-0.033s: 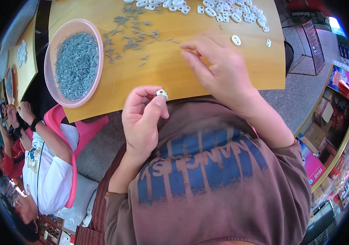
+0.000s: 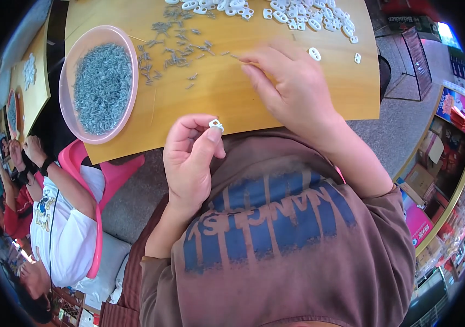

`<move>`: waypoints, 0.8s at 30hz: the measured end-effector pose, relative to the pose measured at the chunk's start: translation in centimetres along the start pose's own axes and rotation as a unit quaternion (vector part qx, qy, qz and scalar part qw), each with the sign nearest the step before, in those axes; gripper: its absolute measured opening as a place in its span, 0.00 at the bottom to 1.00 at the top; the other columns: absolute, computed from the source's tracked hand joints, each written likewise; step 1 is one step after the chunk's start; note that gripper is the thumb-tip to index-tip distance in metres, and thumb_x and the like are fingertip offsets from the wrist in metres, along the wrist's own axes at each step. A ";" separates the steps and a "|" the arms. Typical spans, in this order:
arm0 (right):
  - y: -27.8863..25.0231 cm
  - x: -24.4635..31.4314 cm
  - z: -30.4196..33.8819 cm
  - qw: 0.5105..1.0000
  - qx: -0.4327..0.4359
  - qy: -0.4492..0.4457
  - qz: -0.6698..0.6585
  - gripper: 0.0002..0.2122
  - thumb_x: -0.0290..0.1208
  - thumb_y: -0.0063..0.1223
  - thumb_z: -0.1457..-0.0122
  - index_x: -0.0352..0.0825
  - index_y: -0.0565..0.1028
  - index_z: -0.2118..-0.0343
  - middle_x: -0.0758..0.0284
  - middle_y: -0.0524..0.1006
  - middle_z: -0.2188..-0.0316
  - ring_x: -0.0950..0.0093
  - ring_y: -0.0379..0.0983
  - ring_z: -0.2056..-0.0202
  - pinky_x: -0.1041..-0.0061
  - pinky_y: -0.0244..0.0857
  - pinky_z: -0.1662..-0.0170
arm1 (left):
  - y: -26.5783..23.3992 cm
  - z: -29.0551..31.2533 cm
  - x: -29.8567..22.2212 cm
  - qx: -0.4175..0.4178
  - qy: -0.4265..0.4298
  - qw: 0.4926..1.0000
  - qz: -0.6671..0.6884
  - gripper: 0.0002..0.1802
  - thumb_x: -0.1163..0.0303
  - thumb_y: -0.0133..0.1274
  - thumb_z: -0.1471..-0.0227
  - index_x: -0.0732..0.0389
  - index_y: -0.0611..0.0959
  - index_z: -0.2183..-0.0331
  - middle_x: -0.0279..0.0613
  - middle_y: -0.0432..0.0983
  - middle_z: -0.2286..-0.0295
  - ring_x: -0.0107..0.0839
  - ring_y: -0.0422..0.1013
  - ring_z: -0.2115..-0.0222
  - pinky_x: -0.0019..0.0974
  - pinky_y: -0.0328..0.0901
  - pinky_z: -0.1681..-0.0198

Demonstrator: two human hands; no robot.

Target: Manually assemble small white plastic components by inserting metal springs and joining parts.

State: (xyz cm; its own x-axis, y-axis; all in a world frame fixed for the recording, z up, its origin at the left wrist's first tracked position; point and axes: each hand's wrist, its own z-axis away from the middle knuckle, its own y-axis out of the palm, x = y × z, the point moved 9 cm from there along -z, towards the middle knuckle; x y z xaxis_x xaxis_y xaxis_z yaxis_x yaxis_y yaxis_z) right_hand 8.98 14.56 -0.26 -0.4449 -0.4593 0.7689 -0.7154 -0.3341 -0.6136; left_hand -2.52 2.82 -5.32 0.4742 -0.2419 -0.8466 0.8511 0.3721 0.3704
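Observation:
My left hand [image 2: 189,163] is closed in a pinch on a small white plastic piece with holes [image 2: 215,125], held in front of the table's near edge. Thumb and forefinger grip it; part of it is hidden behind them. Over the wooden table [image 2: 200,98], my right hand [image 2: 292,82] has its thumb and forefinger apart. Its forefinger tip is beside a small grey pin [image 2: 234,56] lying on the tabletop. Whether they touch I cannot tell. More grey pins [image 2: 175,54] lie scattered to the left of that hand.
A pink basin [image 2: 133,95] full of grey pins stands at the left. White plastic pieces [image 2: 298,13] are heaped along the far side, with two loose ones [image 2: 314,53] nearer. Another person in a white shirt [image 2: 66,234] sits on a pink chair [image 2: 100,218] at left.
My right hand has shifted very slightly, bringing its forefinger closer to the grey pin. The left hand and the white piece have stayed in place.

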 end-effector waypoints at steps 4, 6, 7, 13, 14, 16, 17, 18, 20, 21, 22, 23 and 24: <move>0.3 0.7 -1.3 0.981 -0.018 -0.083 0.174 0.05 0.25 0.51 0.54 0.33 0.74 0.73 0.63 0.71 0.75 0.64 0.68 0.72 0.73 0.63 0.69 | 0.3 0.0 0.2 0.010 -0.017 1.000 0.013 0.08 0.77 0.47 0.53 0.66 0.71 0.66 0.35 0.67 0.75 0.18 0.63 0.79 0.20 0.60 0.74; 0.9 0.4 -1.6 0.975 -0.014 -0.091 0.202 0.05 0.25 0.51 0.54 0.33 0.74 0.73 0.64 0.71 0.75 0.65 0.68 0.72 0.72 0.63 0.69 | 0.4 0.1 0.3 0.014 -0.021 1.000 0.011 0.08 0.77 0.47 0.53 0.66 0.71 0.66 0.35 0.67 0.75 0.18 0.63 0.79 0.20 0.60 0.74; 1.3 0.4 -1.6 0.969 -0.009 -0.097 0.228 0.05 0.26 0.51 0.55 0.33 0.74 0.74 0.65 0.70 0.75 0.65 0.68 0.71 0.71 0.62 0.69 | 0.3 0.1 0.2 0.010 -0.019 1.000 0.013 0.08 0.76 0.47 0.53 0.66 0.71 0.66 0.35 0.67 0.75 0.18 0.63 0.79 0.20 0.60 0.74; 3.1 1.9 -1.9 0.924 0.033 -0.184 0.333 0.02 0.24 0.48 0.62 0.34 0.68 0.83 0.66 0.66 0.80 0.69 0.67 0.76 0.72 0.63 0.71 | -0.2 0.0 0.2 0.006 -0.018 1.000 0.018 0.09 0.76 0.48 0.53 0.66 0.71 0.66 0.35 0.68 0.75 0.18 0.63 0.79 0.20 0.59 0.74; 3.0 1.9 -2.1 0.924 0.032 -0.185 0.334 0.02 0.24 0.48 0.62 0.34 0.68 0.83 0.66 0.66 0.80 0.69 0.67 0.76 0.72 0.63 0.71 | -0.2 0.0 0.1 0.005 -0.015 1.000 0.022 0.09 0.76 0.48 0.53 0.66 0.72 0.66 0.35 0.68 0.75 0.18 0.63 0.80 0.20 0.59 0.74; 3.4 2.3 -2.4 0.911 0.050 -0.213 0.349 0.03 0.25 0.46 0.64 0.36 0.66 0.84 0.67 0.65 0.81 0.71 0.67 0.77 0.73 0.63 0.72 | -0.3 -0.1 0.0 0.003 -0.012 1.000 0.023 0.09 0.76 0.48 0.53 0.66 0.72 0.66 0.35 0.68 0.75 0.18 0.63 0.80 0.20 0.59 0.74; 3.5 2.1 -2.6 0.911 0.050 -0.215 0.348 0.03 0.25 0.46 0.64 0.36 0.66 0.84 0.67 0.65 0.81 0.71 0.67 0.77 0.73 0.63 0.72 | -0.3 -0.1 -0.1 0.001 -0.009 1.000 0.024 0.09 0.76 0.47 0.53 0.66 0.72 0.67 0.35 0.68 0.75 0.18 0.63 0.80 0.20 0.59 0.75; 3.6 1.9 -2.7 0.906 0.058 -0.219 0.358 0.03 0.25 0.46 0.64 0.35 0.66 0.83 0.67 0.65 0.80 0.71 0.68 0.77 0.74 0.63 0.73 | -0.2 -0.1 -0.2 0.000 -0.008 1.000 0.025 0.09 0.76 0.47 0.53 0.66 0.72 0.67 0.35 0.68 0.75 0.18 0.63 0.80 0.20 0.59 0.75; 3.8 1.8 -2.7 0.900 0.066 -0.225 0.367 0.03 0.25 0.46 0.63 0.35 0.66 0.82 0.66 0.65 0.80 0.71 0.68 0.77 0.74 0.63 0.73 | -0.3 0.0 -0.5 -0.004 -0.004 1.000 0.029 0.08 0.76 0.47 0.53 0.67 0.72 0.67 0.35 0.68 0.75 0.18 0.63 0.80 0.20 0.59 0.75; 3.8 1.9 -2.6 0.897 0.068 -0.232 0.370 0.04 0.25 0.46 0.63 0.35 0.66 0.81 0.66 0.66 0.80 0.71 0.68 0.77 0.74 0.63 0.73 | -0.3 0.0 -0.6 -0.005 -0.003 1.000 0.028 0.08 0.76 0.47 0.53 0.67 0.72 0.67 0.35 0.68 0.75 0.18 0.63 0.80 0.20 0.59 0.75; 3.9 2.0 -2.5 0.894 0.069 -0.238 0.372 0.04 0.25 0.46 0.63 0.35 0.66 0.80 0.66 0.66 0.79 0.71 0.68 0.77 0.74 0.63 0.73 | -0.3 0.0 -0.6 -0.006 -0.004 1.000 0.029 0.08 0.76 0.47 0.53 0.67 0.72 0.67 0.35 0.68 0.75 0.18 0.63 0.80 0.20 0.59 0.75; 3.9 2.1 -2.5 0.895 0.068 -0.238 0.371 0.04 0.25 0.46 0.63 0.35 0.66 0.80 0.66 0.66 0.79 0.71 0.68 0.77 0.74 0.63 0.73 | -0.3 0.0 -0.6 -0.007 -0.005 1.000 0.030 0.08 0.76 0.47 0.53 0.67 0.72 0.67 0.35 0.68 0.75 0.18 0.63 0.80 0.20 0.59 0.75; 4.2 2.4 -2.5 0.894 0.084 -0.246 0.365 0.04 0.25 0.46 0.62 0.35 0.66 0.79 0.66 0.66 0.79 0.71 0.68 0.77 0.74 0.63 0.72 | -0.2 0.0 -0.8 -0.007 -0.005 1.000 0.029 0.08 0.76 0.47 0.53 0.67 0.72 0.67 0.35 0.68 0.75 0.18 0.63 0.80 0.20 0.59 0.75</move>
State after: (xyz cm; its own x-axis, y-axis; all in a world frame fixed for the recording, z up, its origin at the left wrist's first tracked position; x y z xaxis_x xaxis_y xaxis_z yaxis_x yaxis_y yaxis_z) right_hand 3.59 14.16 -0.54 -0.4406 -0.8977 0.0052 -0.2214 0.1030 -0.9697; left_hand -3.06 2.96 -4.76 0.5242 -0.2281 -0.8205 0.8190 0.3989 0.4124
